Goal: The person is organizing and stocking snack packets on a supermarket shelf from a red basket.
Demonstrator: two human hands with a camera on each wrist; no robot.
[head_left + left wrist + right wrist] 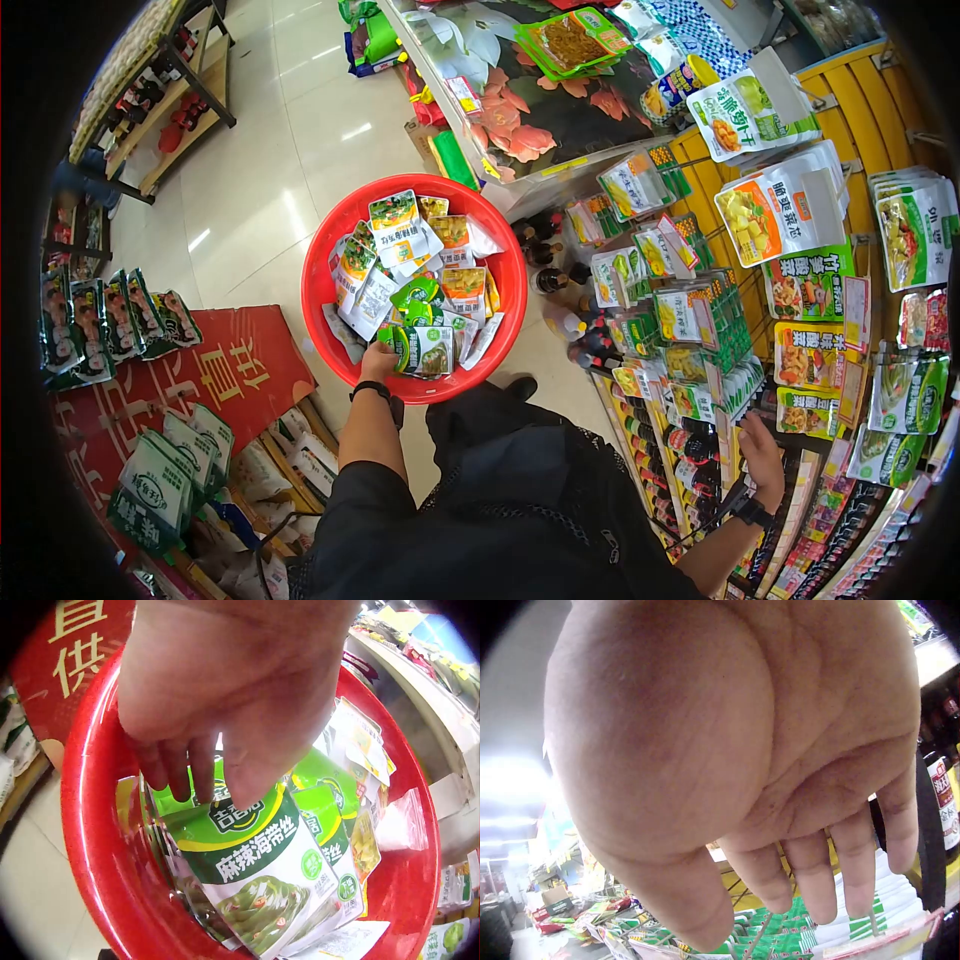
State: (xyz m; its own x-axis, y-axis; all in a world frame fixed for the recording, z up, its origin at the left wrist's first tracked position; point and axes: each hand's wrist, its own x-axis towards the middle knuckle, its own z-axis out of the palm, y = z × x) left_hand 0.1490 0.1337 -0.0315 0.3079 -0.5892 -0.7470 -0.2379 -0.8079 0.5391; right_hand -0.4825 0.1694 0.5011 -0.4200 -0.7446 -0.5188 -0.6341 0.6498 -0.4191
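Note:
A red basin (318,240) full of food packets stands before me. At its near edge my left hand (378,362) pinches the top of a green and white packet of kelp shreds (432,350). The left wrist view shows the thumb and fingers of that left hand (225,712) at the upper edge of the kelp packet (259,885), with more green packets under and beside it. My right hand (762,462) is by the rack of hanging packets (700,310), fingers extended and nothing held. Below the right hand (802,795) in its wrist view are rows of green and white packets (791,930).
Bigger pouches (770,215) hang on yellow slats at the right. Bottles (545,250) stand on the floor beside the basin, and shelves of bottles (660,450) run below the rack. A flowered display counter (520,100) lies ahead. At left are a red sign board (230,370) and hanging packets.

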